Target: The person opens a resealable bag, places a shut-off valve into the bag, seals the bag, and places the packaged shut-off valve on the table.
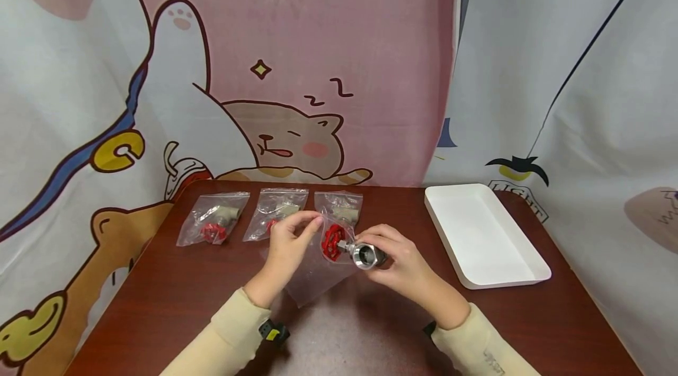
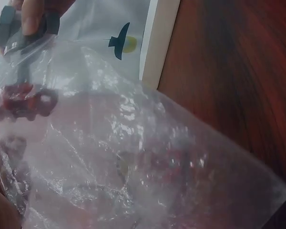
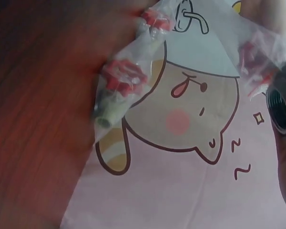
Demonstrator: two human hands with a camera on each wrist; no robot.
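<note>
My right hand [image 1: 399, 261] grips the metal body of a gate valve [image 1: 366, 256] with a red handwheel [image 1: 333, 242]. The threaded round end of the valve faces the head camera. Thumb and fingers of my left hand [image 1: 288, 249] pinch the edge of a clear plastic bag [image 1: 320, 276], whose mouth is around the red handwheel while the metal body is outside it. In the left wrist view the bag [image 2: 133, 143] fills much of the picture, with the handwheel [image 2: 24, 101] inside its film. The right wrist view shows the valve's threaded opening [image 3: 280, 109] at the right edge.
Along the back of the table [image 1: 175, 305] lie three bagged valves, one at the left [image 1: 214, 220], one in the middle [image 1: 275, 214] and one at the right [image 1: 343, 206], partly behind my hands. A white tray [image 1: 487, 238] stands at the right. A printed curtain [image 1: 344, 70] hangs behind.
</note>
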